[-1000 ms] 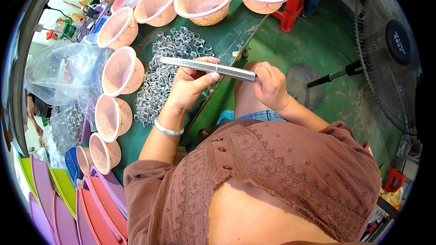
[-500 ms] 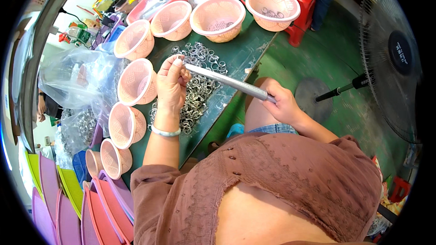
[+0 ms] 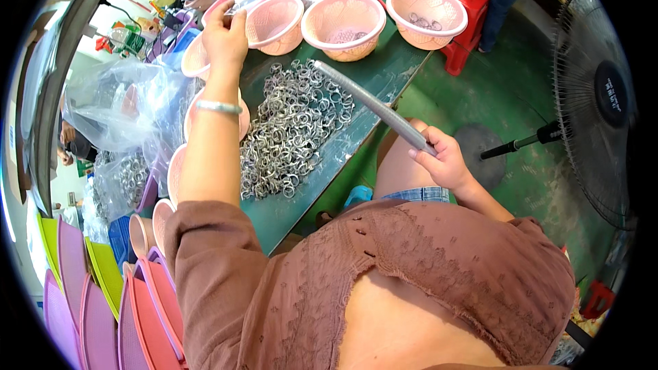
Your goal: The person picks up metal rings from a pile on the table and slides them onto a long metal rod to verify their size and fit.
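My right hand is closed round the thick end of a tapered grey ring mandrel. The rod slants up to the left, its thin tip bare above the table. My left hand is raised over the far left baskets, thumb and fingers drawn together at the tips; whatever lies between them is too small to make out. Its wrist and forearm partly cover a pink basket and the one nearer me. Below the rod's tip a broad heap of metal rings spreads over the green table.
Pink baskets curve round the heap; one basket at the far right holds a few rings. Clear plastic bags lie left. Stacked coloured trays stand lower left. A red stool and a black fan are on the right.
My left hand has left the mandrel's tip and moved up and left over the baskets, uncovering the ring heap. My right hand still grips the mandrel, slightly farther right.
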